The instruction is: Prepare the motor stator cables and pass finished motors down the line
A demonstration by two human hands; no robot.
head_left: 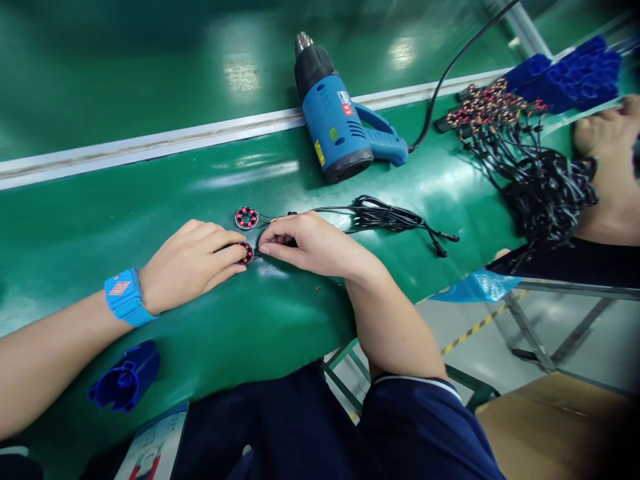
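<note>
Two small ring-shaped parts with red and black segments lie on the green table mat. My left hand (197, 260), with a blue wrist strap, grips the nearer ring-shaped part (246, 253) by its left side, fingers covering much of it. Just right of it, my right hand (305, 243) pinches the thin black wire (257, 253) leading from this part; the fingertips hide most of it. The farther ring-shaped part (247, 218) lies free beyond my fingers, its wires running right under my right hand. A bundle of black cable (383, 215) with small plugs extends to the right.
A blue heat gun (335, 117) lies beyond my hands, its cord running to the upper right. Many similar wired parts (537, 173) and blue plastic housings (575, 73) are piled at right, beside another person's arm (615, 180). One blue housing (127, 377) lies near my left forearm.
</note>
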